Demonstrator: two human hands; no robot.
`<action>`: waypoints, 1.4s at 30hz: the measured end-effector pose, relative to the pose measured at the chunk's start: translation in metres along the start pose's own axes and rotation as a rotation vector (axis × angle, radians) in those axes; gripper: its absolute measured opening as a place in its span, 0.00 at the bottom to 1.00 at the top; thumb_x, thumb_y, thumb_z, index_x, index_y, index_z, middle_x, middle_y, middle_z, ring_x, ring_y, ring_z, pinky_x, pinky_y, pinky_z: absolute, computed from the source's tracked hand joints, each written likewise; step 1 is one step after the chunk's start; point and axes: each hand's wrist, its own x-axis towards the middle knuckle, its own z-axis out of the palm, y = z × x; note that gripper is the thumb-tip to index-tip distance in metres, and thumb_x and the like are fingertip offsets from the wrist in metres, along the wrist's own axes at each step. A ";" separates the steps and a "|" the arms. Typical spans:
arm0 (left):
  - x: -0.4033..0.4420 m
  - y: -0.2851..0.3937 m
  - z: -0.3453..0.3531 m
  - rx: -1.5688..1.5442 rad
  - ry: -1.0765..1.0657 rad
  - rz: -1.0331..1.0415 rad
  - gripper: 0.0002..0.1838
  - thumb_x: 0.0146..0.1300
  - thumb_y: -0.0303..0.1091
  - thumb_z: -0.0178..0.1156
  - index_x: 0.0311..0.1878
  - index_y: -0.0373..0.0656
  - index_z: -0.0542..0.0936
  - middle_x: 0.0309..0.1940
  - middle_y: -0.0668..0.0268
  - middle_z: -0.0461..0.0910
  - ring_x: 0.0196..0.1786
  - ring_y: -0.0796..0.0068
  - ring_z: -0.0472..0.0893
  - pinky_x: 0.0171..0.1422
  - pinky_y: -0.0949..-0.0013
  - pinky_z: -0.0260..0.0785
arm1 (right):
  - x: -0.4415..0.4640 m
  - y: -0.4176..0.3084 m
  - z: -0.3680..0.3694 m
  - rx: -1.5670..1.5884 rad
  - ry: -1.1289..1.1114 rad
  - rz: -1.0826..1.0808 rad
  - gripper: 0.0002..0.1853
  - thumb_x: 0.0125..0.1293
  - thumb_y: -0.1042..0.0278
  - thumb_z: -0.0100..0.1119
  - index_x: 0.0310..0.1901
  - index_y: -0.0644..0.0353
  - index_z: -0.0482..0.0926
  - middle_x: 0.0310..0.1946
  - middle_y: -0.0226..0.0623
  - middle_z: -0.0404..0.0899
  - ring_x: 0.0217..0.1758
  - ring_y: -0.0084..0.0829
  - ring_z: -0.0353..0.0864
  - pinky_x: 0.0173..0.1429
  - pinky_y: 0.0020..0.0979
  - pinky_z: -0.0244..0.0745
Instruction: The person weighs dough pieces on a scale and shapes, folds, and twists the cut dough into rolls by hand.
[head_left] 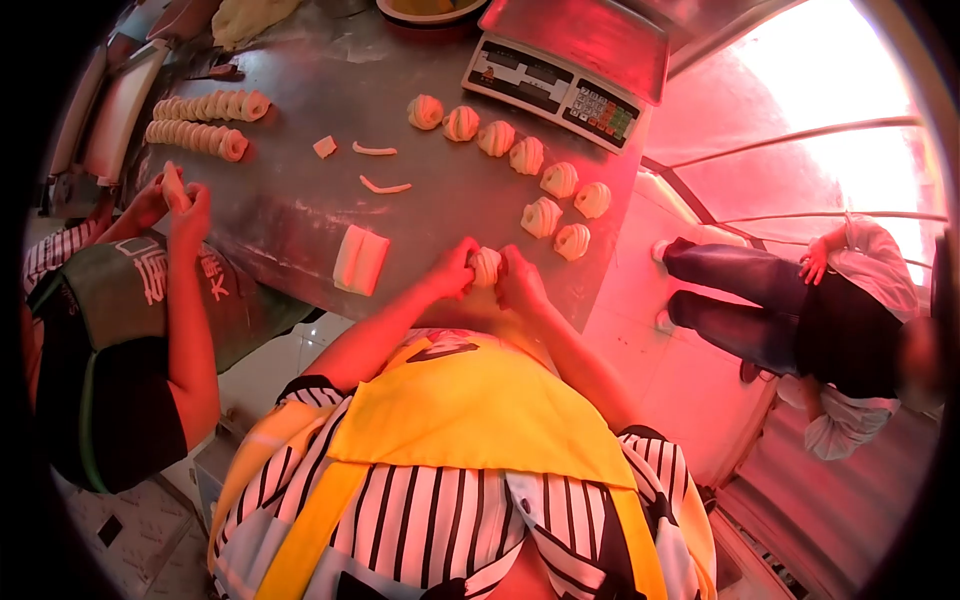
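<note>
Between my two hands, near the table's front edge, is a coiled dough roll (486, 267). My left hand (456, 270) grips its left side and my right hand (518, 278) its right side, both with bent fingers. Several shaped dough rolls (527, 155) stand beyond them, towards the right side of the table. To the left of my left hand lies a block of dough (361, 260) with a lengthwise line. Two thin dough strips (385, 186) and a small square dough piece (325, 147) lie farther back.
The metal table (290, 215) holds a scale (565, 80) at the back right and two rows of dough coils (200, 138) at the left. A co-worker (140, 330) holds dough at the left edge. Another person (800, 300) stands at the right.
</note>
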 end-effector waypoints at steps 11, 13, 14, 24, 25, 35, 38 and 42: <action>0.007 -0.008 -0.004 0.044 0.044 0.089 0.13 0.54 0.25 0.52 0.43 0.43 0.66 0.18 0.57 0.75 0.20 0.63 0.78 0.18 0.61 0.66 | 0.012 -0.007 -0.001 -0.295 0.121 0.011 0.03 0.59 0.73 0.50 0.32 0.62 0.69 0.22 0.44 0.77 0.20 0.37 0.80 0.24 0.36 0.73; 0.006 -0.002 -0.004 -0.028 0.000 0.000 0.12 0.54 0.26 0.52 0.43 0.43 0.66 0.20 0.53 0.76 0.22 0.55 0.79 0.22 0.56 0.68 | 0.012 -0.008 -0.008 -0.211 0.050 0.072 0.04 0.59 0.70 0.50 0.31 0.60 0.69 0.21 0.43 0.77 0.21 0.38 0.80 0.26 0.38 0.73; 0.004 0.006 -0.003 0.050 0.021 -0.019 0.12 0.55 0.27 0.52 0.43 0.42 0.66 0.21 0.51 0.77 0.24 0.51 0.79 0.25 0.53 0.68 | 0.010 -0.018 -0.015 -0.136 -0.003 0.115 0.05 0.59 0.68 0.50 0.31 0.60 0.69 0.21 0.43 0.77 0.22 0.39 0.81 0.27 0.39 0.74; 0.012 -0.010 0.007 0.653 0.312 0.122 0.11 0.58 0.36 0.53 0.40 0.41 0.68 0.29 0.49 0.79 0.35 0.46 0.79 0.35 0.48 0.67 | 0.019 -0.019 -0.005 -0.583 0.123 0.052 0.09 0.50 0.75 0.58 0.31 0.58 0.67 0.22 0.46 0.76 0.25 0.37 0.80 0.31 0.35 0.73; 0.010 -0.008 0.005 0.603 0.287 0.142 0.11 0.58 0.36 0.53 0.40 0.41 0.68 0.30 0.49 0.78 0.35 0.46 0.78 0.36 0.50 0.68 | 0.020 -0.023 -0.007 -0.573 0.080 0.051 0.09 0.52 0.74 0.58 0.33 0.59 0.68 0.24 0.45 0.77 0.27 0.38 0.81 0.32 0.36 0.74; 0.103 0.044 -0.029 0.442 0.247 0.166 0.11 0.57 0.33 0.55 0.44 0.44 0.71 0.35 0.55 0.79 0.40 0.53 0.78 0.41 0.57 0.69 | -0.020 -0.036 -0.056 0.445 0.084 0.153 0.12 0.63 0.68 0.58 0.43 0.67 0.73 0.31 0.38 0.79 0.29 0.25 0.79 0.33 0.25 0.75; 0.095 0.049 -0.041 0.482 0.278 0.202 0.15 0.59 0.32 0.53 0.50 0.44 0.71 0.33 0.56 0.79 0.37 0.57 0.79 0.40 0.58 0.70 | -0.014 -0.042 -0.047 0.266 -0.058 0.173 0.10 0.64 0.70 0.56 0.43 0.67 0.74 0.29 0.36 0.79 0.30 0.23 0.78 0.34 0.24 0.75; -0.009 0.069 -0.102 0.225 0.359 0.056 0.18 0.61 0.30 0.51 0.55 0.44 0.71 0.33 0.59 0.78 0.34 0.66 0.79 0.38 0.63 0.71 | 0.037 -0.040 0.006 -0.102 -0.120 -0.213 0.18 0.57 0.55 0.62 0.38 0.64 0.77 0.24 0.38 0.79 0.27 0.37 0.80 0.35 0.34 0.75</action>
